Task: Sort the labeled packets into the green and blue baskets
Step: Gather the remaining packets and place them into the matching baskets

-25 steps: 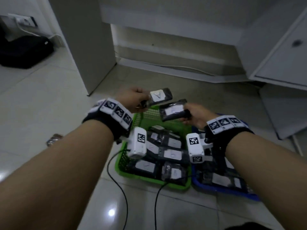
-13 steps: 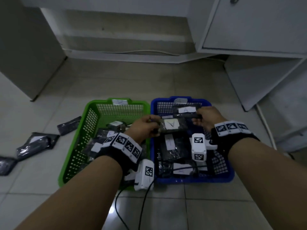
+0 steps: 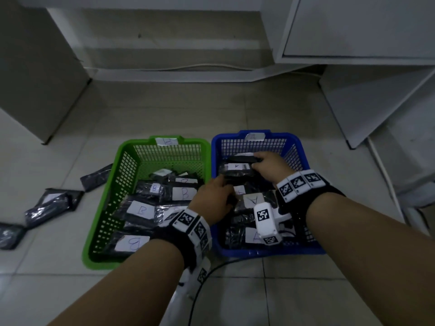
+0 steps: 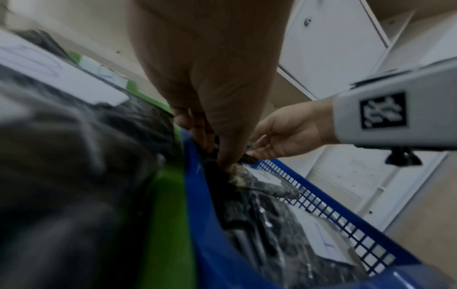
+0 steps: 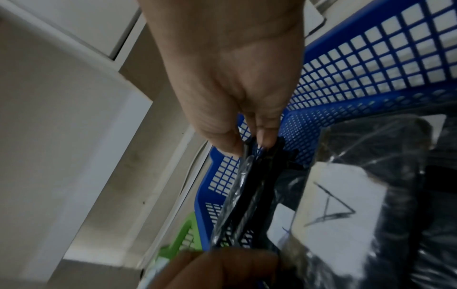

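Observation:
Two baskets stand side by side on the floor. The green basket (image 3: 123, 150) holds several dark packets labeled B, and the blue basket (image 3: 299, 143) holds several labeled A. Both hands are down inside the blue one. My right hand (image 3: 260, 161) (image 5: 254, 145) pinches the end of a black packet (image 3: 240, 159) (image 5: 247, 195) near the basket's far wall. My left hand (image 3: 221, 187) (image 4: 222, 156) pinches the edge of another dark packet (image 4: 262, 181) by the wall that adjoins the green basket. An A-labeled packet (image 5: 329, 205) lies right beside the right hand.
Three loose dark packets lie on the tiles left of the green basket (image 3: 96, 176) (image 3: 51, 205) (image 3: 9, 234). A white cabinet (image 3: 353, 27) stands at the back right and a grey panel (image 3: 35, 67) at the left. A black cable (image 3: 200, 290) trails on the floor under my left wrist.
Both hands carried their packets from above the green basket's far end over to the blue basket and lowered them into it. The head view has swung right and down.

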`<state>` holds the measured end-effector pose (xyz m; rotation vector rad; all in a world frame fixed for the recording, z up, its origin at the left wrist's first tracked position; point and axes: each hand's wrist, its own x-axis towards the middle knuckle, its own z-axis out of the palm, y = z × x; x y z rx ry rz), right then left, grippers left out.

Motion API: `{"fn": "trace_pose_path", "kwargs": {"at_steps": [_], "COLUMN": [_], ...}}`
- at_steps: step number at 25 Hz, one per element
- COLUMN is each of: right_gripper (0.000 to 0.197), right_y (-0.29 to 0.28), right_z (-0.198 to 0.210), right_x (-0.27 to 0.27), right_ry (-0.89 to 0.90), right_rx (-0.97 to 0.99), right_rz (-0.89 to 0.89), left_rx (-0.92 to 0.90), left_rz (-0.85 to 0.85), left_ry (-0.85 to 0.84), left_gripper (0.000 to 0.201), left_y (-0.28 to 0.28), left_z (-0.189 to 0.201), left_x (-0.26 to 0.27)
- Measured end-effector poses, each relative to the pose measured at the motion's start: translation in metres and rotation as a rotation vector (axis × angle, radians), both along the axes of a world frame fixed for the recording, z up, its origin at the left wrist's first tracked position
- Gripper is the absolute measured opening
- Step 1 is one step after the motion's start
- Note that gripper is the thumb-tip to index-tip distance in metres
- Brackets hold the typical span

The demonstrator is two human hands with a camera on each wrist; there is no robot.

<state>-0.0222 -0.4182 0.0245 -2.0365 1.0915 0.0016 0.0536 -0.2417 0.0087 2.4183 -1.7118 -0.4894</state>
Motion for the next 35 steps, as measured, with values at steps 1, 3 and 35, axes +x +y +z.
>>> {"fn": "trace_pose_path", "kwargs": {"at_steps": [1,3,35], "right_gripper": [0.032,0.033,0.075], "right_y": [0.004,0.014,0.561], "right_z": [0.001,0.004,-0.057], "right_x": [0.002,0.010,0.257], "right_ry": [0.080,0.155,0.117], "right_rx": [-0.095,-0.203,-0.443], "right_rz": [0.084,0.139,1.596], "left_rx": [0.019,0.041,0.134], "left_rz": [-0.058,-0.171,1.021], "left_ry": [-0.036,-0.071,0.399], "left_gripper": [0.042,0.046,0.077], "left_y": [0.004,0.015,0.559], "left_z": [0.003,0.013,-0.054], "left_x": [0.004,0.017,0.099]}}
